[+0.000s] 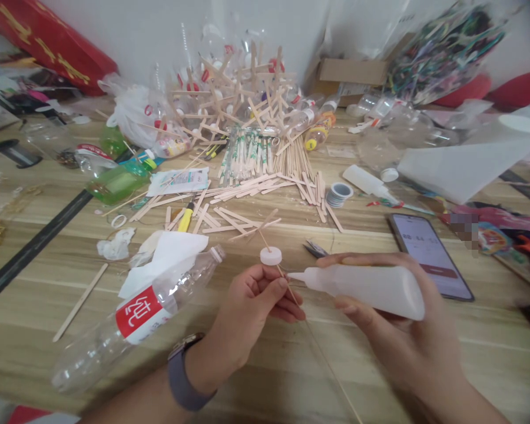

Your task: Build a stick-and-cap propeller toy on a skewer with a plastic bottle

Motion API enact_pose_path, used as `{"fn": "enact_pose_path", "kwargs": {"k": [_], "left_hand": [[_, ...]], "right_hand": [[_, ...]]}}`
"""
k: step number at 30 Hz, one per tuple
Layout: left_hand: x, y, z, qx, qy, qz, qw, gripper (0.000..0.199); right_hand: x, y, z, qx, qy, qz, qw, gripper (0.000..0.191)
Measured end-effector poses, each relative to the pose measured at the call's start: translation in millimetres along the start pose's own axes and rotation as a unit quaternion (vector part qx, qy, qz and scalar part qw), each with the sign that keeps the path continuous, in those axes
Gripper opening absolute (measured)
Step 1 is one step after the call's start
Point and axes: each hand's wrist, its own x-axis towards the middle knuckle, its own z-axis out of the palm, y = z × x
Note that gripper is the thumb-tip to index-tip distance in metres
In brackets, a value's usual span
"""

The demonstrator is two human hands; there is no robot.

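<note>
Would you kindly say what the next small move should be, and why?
Perhaps the right hand should gently squeeze its white bottle: the nozzle is close to the thin stick, just below the white cap, and the left hand holds that stick.

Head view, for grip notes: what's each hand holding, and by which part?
Left hand: thin stick, below the white cap; right hand: squeeze bottle, around its body.

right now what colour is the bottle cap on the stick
The bottle cap is white; see head view.
</note>
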Motion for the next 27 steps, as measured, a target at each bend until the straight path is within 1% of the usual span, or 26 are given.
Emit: {"fn": "enact_pose_path", "kwargs": {"k": [4,10,16,23,27], "left_hand": [[-0.1,-0.5,-0.2,0.002,0.003,-0.001,1.000,0.019],[-1.1,0.0,0.1,0.005,-0.001,0.003,1.000,0.019],[0.0,-0.1,0.5,0.004,0.006,-0.001,1.000,0.020],[-0.2,1.2,1.0,0.011,0.010,-0.006,1.000,0.024],[0.1,1.2,1.2,0.019,0.013,-0.005,1.000,0.025]], "right_hand": [[0.5,0.1,-2.5,-0.002,0.017,-0.009,1.000,0.032],[-0.7,-0.2,-0.1,-0.015,-0.011,-0.009,1.000,0.032],[-0.1,0.5,-1.7,-0.015,0.009,-0.013,1.000,0.031],[0.1,-0.4,0.2,-0.020,-0.003,-0.021,1.000,0.032],[0.6,-0.7,1.0,-0.018,0.000,-0.010,1.000,0.031]]}}
